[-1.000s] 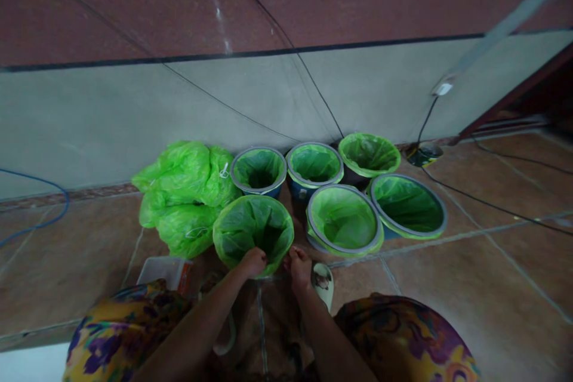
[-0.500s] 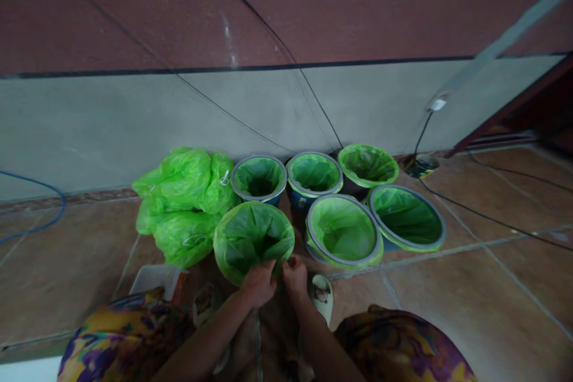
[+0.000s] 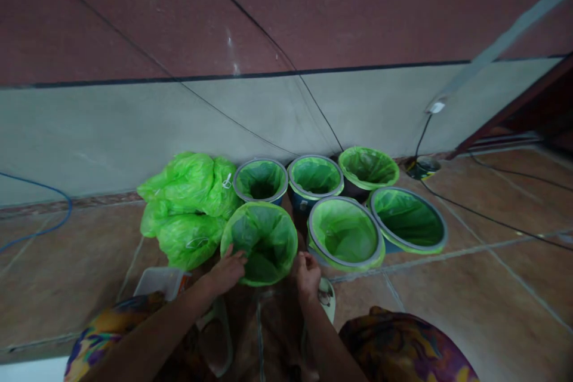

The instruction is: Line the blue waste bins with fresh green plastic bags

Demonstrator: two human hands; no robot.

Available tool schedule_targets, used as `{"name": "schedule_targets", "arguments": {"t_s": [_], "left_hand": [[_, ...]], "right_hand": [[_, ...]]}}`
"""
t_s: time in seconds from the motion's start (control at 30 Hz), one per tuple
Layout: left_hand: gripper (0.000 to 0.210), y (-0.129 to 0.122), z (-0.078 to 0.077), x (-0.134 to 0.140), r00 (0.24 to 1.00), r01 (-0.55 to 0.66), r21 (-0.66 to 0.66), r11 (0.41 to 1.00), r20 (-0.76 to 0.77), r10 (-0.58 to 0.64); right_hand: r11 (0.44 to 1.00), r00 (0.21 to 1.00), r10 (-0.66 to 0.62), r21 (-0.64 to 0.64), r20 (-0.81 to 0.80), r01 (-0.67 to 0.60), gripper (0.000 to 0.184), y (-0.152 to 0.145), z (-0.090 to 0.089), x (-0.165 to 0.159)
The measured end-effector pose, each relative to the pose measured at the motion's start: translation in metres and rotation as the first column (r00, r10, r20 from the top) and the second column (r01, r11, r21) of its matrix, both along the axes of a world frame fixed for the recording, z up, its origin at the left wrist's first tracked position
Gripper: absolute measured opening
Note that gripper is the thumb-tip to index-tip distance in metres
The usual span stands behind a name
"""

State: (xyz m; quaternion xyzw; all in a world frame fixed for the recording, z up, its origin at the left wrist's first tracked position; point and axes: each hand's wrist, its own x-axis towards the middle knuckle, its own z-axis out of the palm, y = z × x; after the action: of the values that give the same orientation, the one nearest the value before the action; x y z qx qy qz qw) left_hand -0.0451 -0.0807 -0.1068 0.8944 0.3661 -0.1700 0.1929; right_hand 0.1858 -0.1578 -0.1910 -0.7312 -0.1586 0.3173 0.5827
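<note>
Green-lined bin (image 3: 267, 221) stands nearest the person, liner (image 3: 259, 274) already over its rim but lacking the grey rings (image 3: 352, 263) four neighbouring bins (image 3: 306, 202) wear, left hand (image 3: 228, 270) fingers over its edge, right hand (image 3: 308, 276) curled beside it, any grip unclear.

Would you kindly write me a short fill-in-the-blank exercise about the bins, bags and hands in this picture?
1. Of the six bins, ____ have a gray ring on top.
2. In the front row, the left hand is at the edge of the ____ bin.
3. The bulging plastic bags beside the bins are colored ____.
4. The cord at the picture's far left is colored ____.

Missing words: four; leftmost; green; blue.
</note>
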Motion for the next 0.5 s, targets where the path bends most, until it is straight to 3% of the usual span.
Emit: {"name": "schedule_targets", "arguments": {"t_s": [0.07, 0.13, 0.2, 0.3, 0.37, 0.5], "left_hand": [[0.032, 0.012, 0.006, -0.007, 0.999, 0.007, -0.012, 1.000, -0.031, -0.007], [0.051, 0.016, 0.017, -0.004, 1.000, -0.006, 0.015, 1.000, -0.026, 0.006], [0.069, 0.009, 0.029, 0.004, 0.998, -0.058, 0.049, 0.997, 0.012, 0.057], [0.070, -0.017, 0.039, 0.022, 0.987, -0.122, 0.038, 0.992, 0.107, 0.117], [0.060, -0.037, 0.036, 0.031, 0.981, -0.133, -0.005, 0.991, 0.143, 0.132], [0.038, -0.056, 0.014, 0.033, 0.981, -0.146, -0.086, 0.985, 0.113, 0.156]], "right_hand": [[0.999, 0.999, 0.033, 0.008, -0.010, -0.033, 0.037, -0.001, -0.002, -0.002], [0.999, 0.999, 0.044, -0.007, -0.002, -0.044, 0.036, -0.002, -0.004, -0.003], [0.999, 0.999, 0.037, -0.030, 0.024, -0.037, 0.035, -0.003, -0.005, -0.001], [0.999, 0.999, 0.026, -0.042, 0.041, -0.024, 0.034, -0.003, -0.004, 0.003], [0.999, 0.999, 0.026, -0.041, 0.029, -0.025, 0.034, -0.001, -0.003, 0.004], [0.999, 1.000, 0.017, -0.045, -0.026, -0.018, 0.035, 0.002, -0.002, 0.002]]}}
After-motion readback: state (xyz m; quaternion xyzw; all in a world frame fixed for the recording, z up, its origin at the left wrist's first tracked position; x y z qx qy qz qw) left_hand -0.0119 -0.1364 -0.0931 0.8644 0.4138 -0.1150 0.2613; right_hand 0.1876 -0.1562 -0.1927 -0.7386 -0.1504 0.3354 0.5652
